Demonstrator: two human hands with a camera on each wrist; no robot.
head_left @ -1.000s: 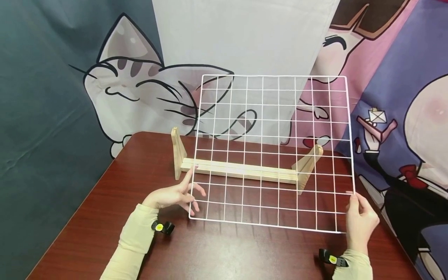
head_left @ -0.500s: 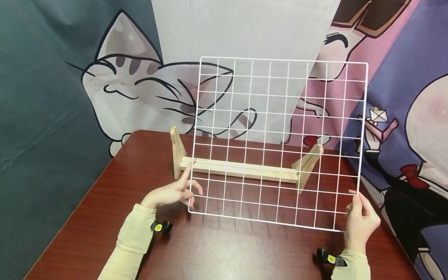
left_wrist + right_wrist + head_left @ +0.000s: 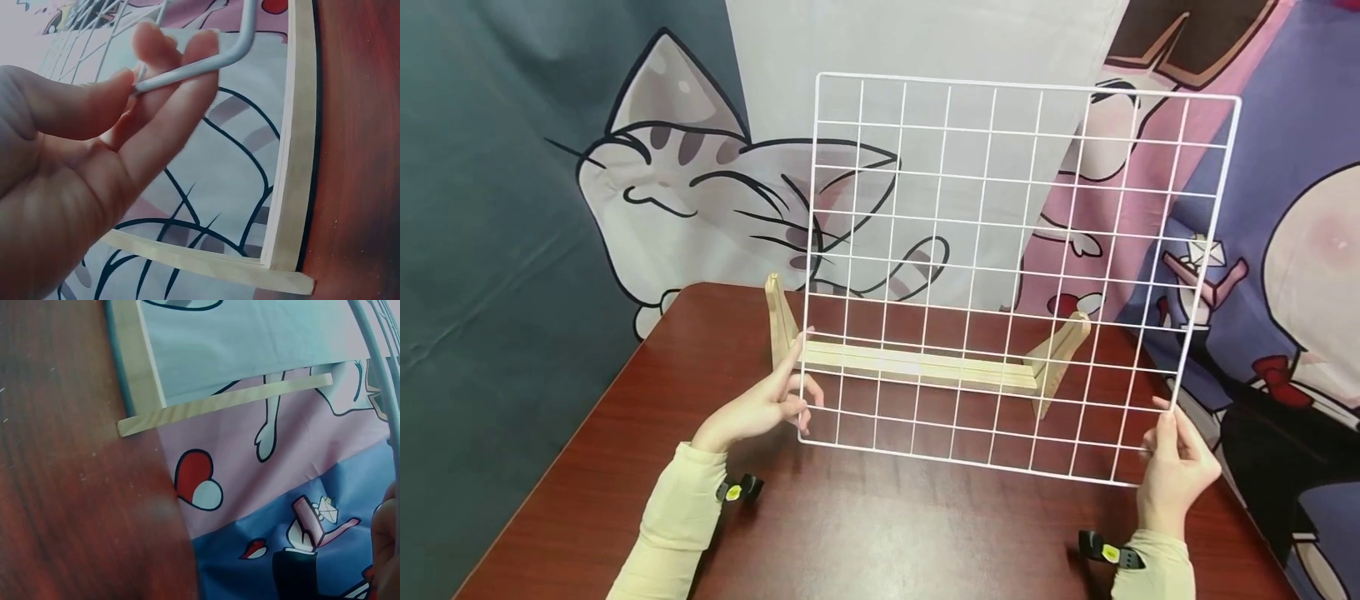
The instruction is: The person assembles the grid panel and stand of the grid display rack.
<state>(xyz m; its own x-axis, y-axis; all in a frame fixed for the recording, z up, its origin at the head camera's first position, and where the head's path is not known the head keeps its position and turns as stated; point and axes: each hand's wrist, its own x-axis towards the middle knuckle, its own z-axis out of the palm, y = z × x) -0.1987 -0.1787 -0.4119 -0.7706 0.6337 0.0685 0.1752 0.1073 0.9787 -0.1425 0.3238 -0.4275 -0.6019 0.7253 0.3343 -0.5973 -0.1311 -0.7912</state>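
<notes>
In the head view, your left hand (image 3: 762, 408) and right hand (image 3: 1178, 461) pinch the wire grid (image 3: 978, 222) by opposite sides near its lower corners, over the tabletop (image 3: 925, 533). Left wrist view: your grip sits beside a rounded corner — right wrist view: hand mostly cropped.

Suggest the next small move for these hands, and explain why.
I would probably ease the white wire grid toward the wooden stand, keeping both grips. The left hand and right hand hold its opposite side edges, it overlaps the stand in the head view, and the left wrist view shows its near corner apart from the wood.
</notes>
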